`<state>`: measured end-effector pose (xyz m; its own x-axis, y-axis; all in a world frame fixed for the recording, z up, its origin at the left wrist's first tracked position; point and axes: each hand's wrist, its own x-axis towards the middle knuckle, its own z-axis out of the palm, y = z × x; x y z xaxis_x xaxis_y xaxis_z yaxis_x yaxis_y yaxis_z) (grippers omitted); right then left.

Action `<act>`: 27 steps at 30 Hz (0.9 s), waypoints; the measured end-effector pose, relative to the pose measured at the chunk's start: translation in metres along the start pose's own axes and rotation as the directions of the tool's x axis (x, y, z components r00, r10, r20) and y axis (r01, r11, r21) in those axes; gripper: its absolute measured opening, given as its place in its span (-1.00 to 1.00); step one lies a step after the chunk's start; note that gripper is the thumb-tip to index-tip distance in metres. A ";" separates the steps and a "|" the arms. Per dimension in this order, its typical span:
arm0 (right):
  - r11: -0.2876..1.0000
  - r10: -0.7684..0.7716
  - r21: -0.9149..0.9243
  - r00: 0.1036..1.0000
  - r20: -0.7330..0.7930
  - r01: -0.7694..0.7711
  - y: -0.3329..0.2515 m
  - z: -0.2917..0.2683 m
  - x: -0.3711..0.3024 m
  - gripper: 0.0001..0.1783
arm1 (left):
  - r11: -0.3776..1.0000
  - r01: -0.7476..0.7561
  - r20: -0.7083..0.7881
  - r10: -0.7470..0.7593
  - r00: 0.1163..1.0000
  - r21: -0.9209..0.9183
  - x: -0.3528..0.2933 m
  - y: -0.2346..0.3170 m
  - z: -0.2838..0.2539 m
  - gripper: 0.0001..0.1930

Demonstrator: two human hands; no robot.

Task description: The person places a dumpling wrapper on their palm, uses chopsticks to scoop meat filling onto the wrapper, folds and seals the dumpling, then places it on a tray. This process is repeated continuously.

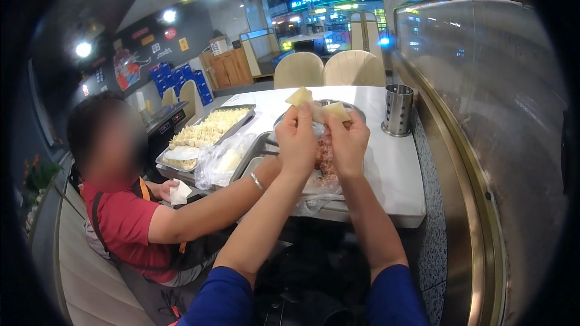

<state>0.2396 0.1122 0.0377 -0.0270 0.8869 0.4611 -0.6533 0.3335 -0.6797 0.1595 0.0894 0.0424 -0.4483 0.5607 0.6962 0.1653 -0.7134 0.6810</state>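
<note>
Above the table, my left hand (297,140) and my right hand (348,145) pinch a pale yellow wonton (336,110) between them. Its wrapper sticks up in a corner over each hand, and my fingers partly cover its middle. Below and behind my hands is pink minced meat filling (327,168) in a round metal bowl (356,109), much of it hidden by my wrists. To the left, a co-worker's arm (211,210) with a bracelet reaches behind my left forearm. That person's other hand (163,189) holds a pale wrapper (180,193).
A metal tray (246,115) full of folded wontons stands at the table's left, beside a clear plastic bag (219,158) and another metal tray (249,156). A perforated steel holder (398,111) stands at the right edge near the wall. Two beige chairs (329,69) are across the table (393,184).
</note>
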 end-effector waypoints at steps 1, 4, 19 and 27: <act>1.000 -0.012 -0.006 1.000 0.018 0.012 -0.001 -0.003 0.000 -0.92 | 1.000 0.003 0.000 -0.003 1.000 0.015 0.001 0.003 0.001 -0.73; 0.996 -0.062 -0.058 0.996 0.067 0.066 -0.003 -0.011 0.000 -0.89 | 0.994 0.112 0.051 -0.112 0.992 0.009 0.000 0.024 0.004 -0.74; 0.974 0.223 -0.054 0.900 0.373 -0.219 -0.013 -0.041 0.015 -0.87 | 0.667 -0.524 0.392 0.356 0.848 0.530 -0.012 0.037 -0.020 -0.79; 0.947 0.317 -0.180 0.853 0.415 -0.265 -0.011 -0.044 0.018 -0.87 | 0.561 -0.635 0.609 0.270 0.746 0.530 -0.013 0.039 -0.032 -0.78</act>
<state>0.2801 0.1385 0.0283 -0.5441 0.7297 0.4140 -0.4759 0.1380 -0.8686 0.1436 0.0403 0.0526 0.2448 0.4819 0.8413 0.8435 -0.5337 0.0603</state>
